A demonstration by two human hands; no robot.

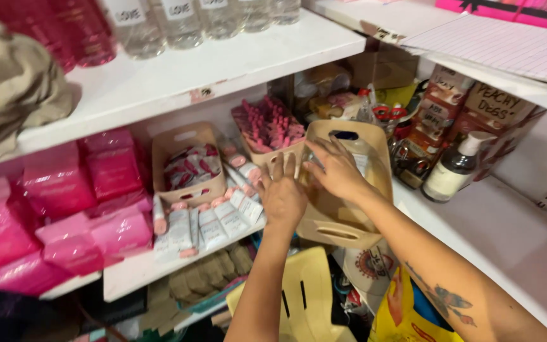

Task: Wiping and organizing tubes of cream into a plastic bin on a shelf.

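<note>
Your left hand (pixel 281 193) sits at the centre of the frame, back toward the camera, fingers spread and pointing up, pressed against the left wall of the beige plastic bin (pixel 375 190). Your right hand (pixel 335 170) is just right of it, reaching into the mouth of that same bin with fingers loosely spread and bent downward; you cannot tell whether it pinches anything inside. The bin stands tilted at the front edge of the white lower shelf (pixel 508 234), centre right of the frame, its handle slot facing you and part of it hanging past the shelf edge.

Just left of your left hand, a row of small white tubes with pink caps (pixel 213 221) lies flat on the shelf. Behind them stands a second beige bin (pixel 188 161) filled with small wrapped packets, and to its right, a third bin holds upright pink sticks (pixel 270 123). Glossy pink packages (pixel 64 209) are stacked at the left of the frame. At the right, a clear pump bottle (pixel 454 168) stands well clear of your hands. On the white upper shelf (pixel 223 63), top of the frame, clear bottles (pixel 178 22) stand in a row, and a beige cloth (pixel 7 82) lies at upper left
</note>
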